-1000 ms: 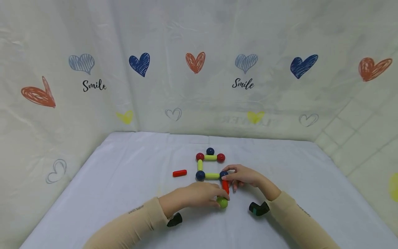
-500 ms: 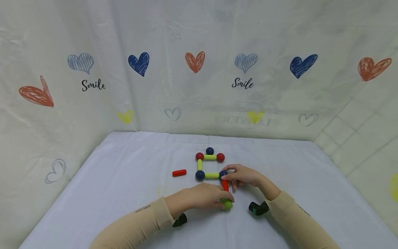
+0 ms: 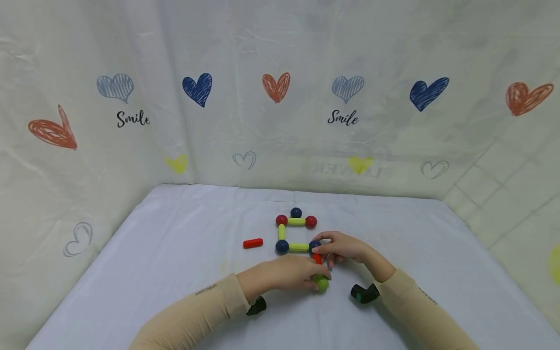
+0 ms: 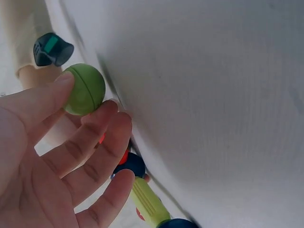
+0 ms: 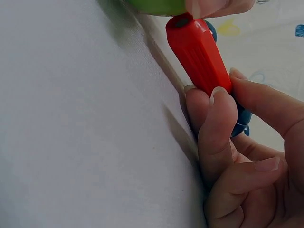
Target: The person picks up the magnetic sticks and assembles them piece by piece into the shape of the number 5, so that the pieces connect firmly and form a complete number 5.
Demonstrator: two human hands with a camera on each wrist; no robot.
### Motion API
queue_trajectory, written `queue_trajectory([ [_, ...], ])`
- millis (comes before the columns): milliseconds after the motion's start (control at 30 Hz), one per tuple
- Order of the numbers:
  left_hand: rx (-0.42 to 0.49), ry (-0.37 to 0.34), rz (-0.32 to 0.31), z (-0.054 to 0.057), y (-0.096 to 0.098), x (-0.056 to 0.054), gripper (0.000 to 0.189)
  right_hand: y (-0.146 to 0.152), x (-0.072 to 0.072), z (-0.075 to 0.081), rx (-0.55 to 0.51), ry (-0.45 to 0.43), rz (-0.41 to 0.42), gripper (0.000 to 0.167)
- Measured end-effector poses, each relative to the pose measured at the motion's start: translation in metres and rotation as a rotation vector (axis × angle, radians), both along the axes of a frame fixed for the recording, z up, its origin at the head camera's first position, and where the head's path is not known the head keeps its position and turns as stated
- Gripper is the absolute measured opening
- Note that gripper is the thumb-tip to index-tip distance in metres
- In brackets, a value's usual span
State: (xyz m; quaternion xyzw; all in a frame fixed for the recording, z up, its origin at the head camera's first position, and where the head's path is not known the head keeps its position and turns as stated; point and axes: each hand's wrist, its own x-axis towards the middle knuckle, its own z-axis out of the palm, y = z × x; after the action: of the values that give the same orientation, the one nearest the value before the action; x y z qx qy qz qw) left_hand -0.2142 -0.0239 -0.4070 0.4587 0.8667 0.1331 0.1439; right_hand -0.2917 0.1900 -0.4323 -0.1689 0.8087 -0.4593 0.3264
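Observation:
My left hand [image 3: 288, 274] pinches a green ball [image 4: 88, 90] between thumb and fingers, near the end of a red magnetic rod [image 5: 197, 54]. The rod's bare end shows right by the green ball in the right wrist view; whether they touch I cannot tell. With thumb and fingertips my right hand [image 3: 343, 247] grips a dark blue ball [image 5: 242, 118] where the rod's other end meets it. From that ball a yellow-green rod [image 3: 299, 247] runs left to another blue ball [image 3: 282, 247]. A further yellow-green rod [image 3: 282, 232] leads back to a red ball [image 3: 282, 220].
A yellow-green rod [image 3: 296, 221] joins the back red ball to a second red ball [image 3: 311, 221]. Behind it sits a blue ball [image 3: 296, 212]. One loose red rod [image 3: 253, 243] lies left on the white cloth [image 3: 175, 262]. Dark wrist cameras [image 3: 365, 293] sit under the forearms.
My left hand has shifted right with the green ball, first slightly away from the red rod, then back closer to it. The right hand stays in place on the blue ball.

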Motion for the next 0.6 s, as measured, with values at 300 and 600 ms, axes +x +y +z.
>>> queue_trajectory([
  [300, 0.023, 0.01, 0.021, -0.0001, -0.0028, -0.0021, 0.033, -0.0016, 0.0007, 0.0022, 0.006, -0.002, 0.002, 0.043],
  [600, 0.041, -0.017, 0.041, 0.0019, -0.0079, -0.0021, 0.038, -0.0004, -0.0008, -0.0001, 0.0, -0.004, 0.0, 0.041],
])
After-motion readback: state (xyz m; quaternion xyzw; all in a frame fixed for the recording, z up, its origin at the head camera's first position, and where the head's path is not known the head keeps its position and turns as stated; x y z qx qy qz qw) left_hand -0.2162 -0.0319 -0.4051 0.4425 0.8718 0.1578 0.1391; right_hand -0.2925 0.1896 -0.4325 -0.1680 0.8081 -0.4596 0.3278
